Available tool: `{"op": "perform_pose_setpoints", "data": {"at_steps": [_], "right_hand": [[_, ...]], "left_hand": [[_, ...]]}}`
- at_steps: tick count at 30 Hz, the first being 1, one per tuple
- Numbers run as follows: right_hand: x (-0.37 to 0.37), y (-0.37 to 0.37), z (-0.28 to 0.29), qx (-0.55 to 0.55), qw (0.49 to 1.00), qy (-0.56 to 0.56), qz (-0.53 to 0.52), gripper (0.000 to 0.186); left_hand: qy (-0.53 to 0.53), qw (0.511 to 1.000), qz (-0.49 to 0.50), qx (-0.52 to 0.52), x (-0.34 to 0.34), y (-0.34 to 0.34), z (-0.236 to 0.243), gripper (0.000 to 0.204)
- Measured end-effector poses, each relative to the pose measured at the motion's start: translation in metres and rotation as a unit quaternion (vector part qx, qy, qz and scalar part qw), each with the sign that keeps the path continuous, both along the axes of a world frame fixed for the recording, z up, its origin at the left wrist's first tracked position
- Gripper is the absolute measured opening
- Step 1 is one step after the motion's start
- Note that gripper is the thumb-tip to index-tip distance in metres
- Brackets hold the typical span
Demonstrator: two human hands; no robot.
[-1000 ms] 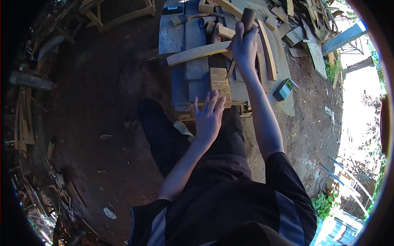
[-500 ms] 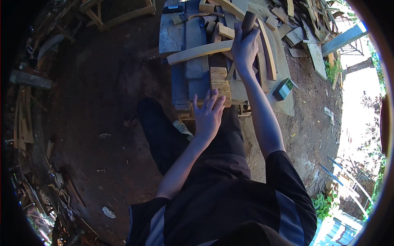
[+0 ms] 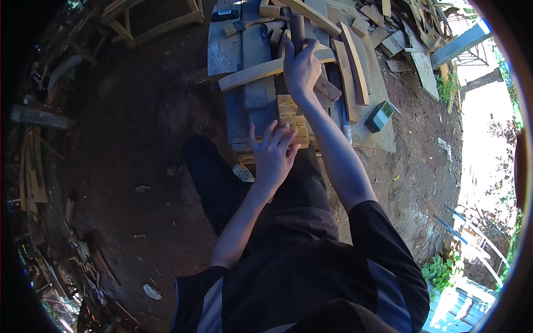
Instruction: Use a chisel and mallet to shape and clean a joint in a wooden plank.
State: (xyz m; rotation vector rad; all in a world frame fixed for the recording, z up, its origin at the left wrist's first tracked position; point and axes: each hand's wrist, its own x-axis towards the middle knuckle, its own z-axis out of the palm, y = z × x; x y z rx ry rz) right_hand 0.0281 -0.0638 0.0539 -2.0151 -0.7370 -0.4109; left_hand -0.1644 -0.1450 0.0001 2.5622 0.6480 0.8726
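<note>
- Right hand (image 3: 302, 66): thumb and fingers close around the near end of a dark bar (image 3: 297, 29); the palm hides that end.
- Left hand (image 3: 273, 158): fingers spread, tips at the near end of a ridged wooden block (image 3: 290, 105); whether they press or only rest cannot be told.
- Good practice, as judged here: keep the left hand's steadying touch low on the block and its fingertips clear of the bar's path; hold the bar firmly, wrist straight.
- Position: the bar projects from the right grip, away from the body, beside the pale curved piece (image 3: 250, 75); the block lies between the two hands, at the near edge of the workbench (image 3: 237, 114).
</note>
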Motion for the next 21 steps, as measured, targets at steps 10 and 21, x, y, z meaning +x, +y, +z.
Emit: {"op": "perform_pose_setpoints", "data": {"at_steps": [10,21], "right_hand": [[0.012,-0.009,0.017,0.084,0.996,-0.029,-0.025,0.047],[0.005,-0.016,0.013,0.087,0.995,0.027,-0.038,0.051]], "left_hand": [[-0.019,1.000,-0.019,0.012,0.010,0.009,-0.012,0.028],[-0.025,1.000,0.010,0.013,0.017,-0.004,-0.012,0.045]]}}
